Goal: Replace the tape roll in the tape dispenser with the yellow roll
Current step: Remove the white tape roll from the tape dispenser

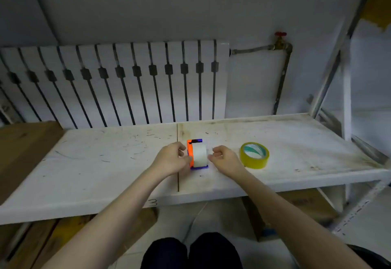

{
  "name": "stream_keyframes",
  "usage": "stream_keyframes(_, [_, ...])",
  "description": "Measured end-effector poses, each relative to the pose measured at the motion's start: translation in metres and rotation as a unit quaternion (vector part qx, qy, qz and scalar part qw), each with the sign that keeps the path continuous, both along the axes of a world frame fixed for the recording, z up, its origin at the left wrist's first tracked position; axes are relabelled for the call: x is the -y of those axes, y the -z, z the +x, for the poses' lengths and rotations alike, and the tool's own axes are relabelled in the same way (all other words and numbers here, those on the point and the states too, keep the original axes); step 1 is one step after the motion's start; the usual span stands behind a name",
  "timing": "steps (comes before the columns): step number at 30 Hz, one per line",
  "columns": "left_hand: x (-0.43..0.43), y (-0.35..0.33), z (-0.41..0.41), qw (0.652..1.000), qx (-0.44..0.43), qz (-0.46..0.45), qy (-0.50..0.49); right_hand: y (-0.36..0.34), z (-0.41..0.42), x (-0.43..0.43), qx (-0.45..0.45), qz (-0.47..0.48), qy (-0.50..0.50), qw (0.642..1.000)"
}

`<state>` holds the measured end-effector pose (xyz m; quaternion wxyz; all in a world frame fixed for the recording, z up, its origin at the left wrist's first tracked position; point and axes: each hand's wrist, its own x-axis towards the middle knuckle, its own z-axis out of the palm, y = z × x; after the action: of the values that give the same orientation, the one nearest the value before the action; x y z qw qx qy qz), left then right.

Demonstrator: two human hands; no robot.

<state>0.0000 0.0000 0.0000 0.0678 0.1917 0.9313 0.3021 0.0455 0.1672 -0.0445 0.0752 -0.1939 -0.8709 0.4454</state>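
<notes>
Fingers (183,158) of the left hand (171,158) are curled against the orange side of the tape dispenser (195,155), thumb and fingertips touching it as if to steady it, though whether they actually pinch it I cannot tell from where I stand. On the dispenser's other side the right hand (224,157) hovers half-closed, its fingers bent into a loose hook just beside the white tape roll (200,152) and holding nothing; a sliver of gap shows between them and the roll. That pairing makes sense to me: one hand braces the frame so the other can draw the old roll off its hub sideways. The dispenser stands upright on its blue base, near the front edge of the scuffed white shelf (105,163), with the white roll seated in it and a dark cutter bar at its far end. The yellow tape roll (254,155) lies flat to the right of the dispenser, just beyond the right hand's knuckles, apart from both hands and within easy reach, presumably parked there so it can be picked up once the hub is free. The swap looks barely begun, since the white roll is not yet out. Behind the dispenser, past the shelf's back edge, a white radiator (127,82) runs along the wall, and further right a pipe climbs to a red-handled valve (280,34).
</notes>
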Motion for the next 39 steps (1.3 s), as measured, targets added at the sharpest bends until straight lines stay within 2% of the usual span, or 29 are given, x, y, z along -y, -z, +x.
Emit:
stream_keyframes(5, [-0.03,0.021,-0.034,0.989,0.071,0.102,-0.075,-0.002,-0.024,-0.001,0.009,-0.087,-0.037,0.996])
stream_keyframes(10, [-0.044,0.041,-0.057,0.972,0.135,0.144,-0.125,0.0,-0.035,0.002,0.0,-0.143,-0.095,0.985])
stream_keyframes(16, [-0.031,0.047,-0.068,0.975,0.136,0.143,-0.104,0.021,-0.036,0.014,-0.06,-0.195,-0.014,0.979])
stream_keyframes(19, [-0.022,0.049,-0.068,0.969,0.14,0.173,-0.105,0.029,-0.03,0.021,-0.042,-0.178,-0.06,0.981])
stream_keyframes(22, [-0.014,0.053,-0.066,0.96,0.153,0.198,-0.128,0.042,-0.023,0.022,-0.026,-0.099,-0.109,0.989])
stream_keyframes(26, [-0.016,0.051,-0.057,0.959,0.158,0.19,-0.137,0.05,-0.015,0.02,-0.074,-0.027,-0.086,0.993])
stream_keyframes(28, [-0.017,0.05,-0.053,0.964,0.144,0.178,-0.135,0.046,-0.015,0.019,-0.096,-0.051,-0.051,0.993])
stream_keyframes(30, [-0.018,0.051,-0.051,0.966,0.134,0.18,-0.127,0.04,-0.018,0.015,-0.08,-0.081,-0.056,0.992])
stream_keyframes(33, [-0.022,0.052,-0.045,0.966,0.136,0.193,-0.108,0.04,-0.021,0.016,-0.052,-0.073,-0.081,0.993])
stream_keyframes(37, [-0.025,0.051,-0.042,0.968,0.142,0.185,-0.09,0.052,-0.02,0.014,-0.051,-0.076,-0.01,0.996])
stream_keyframes(39, [-0.024,0.048,-0.042,0.967,0.159,0.184,-0.08,0.056,-0.019,0.013,-0.056,-0.07,-0.01,0.996])
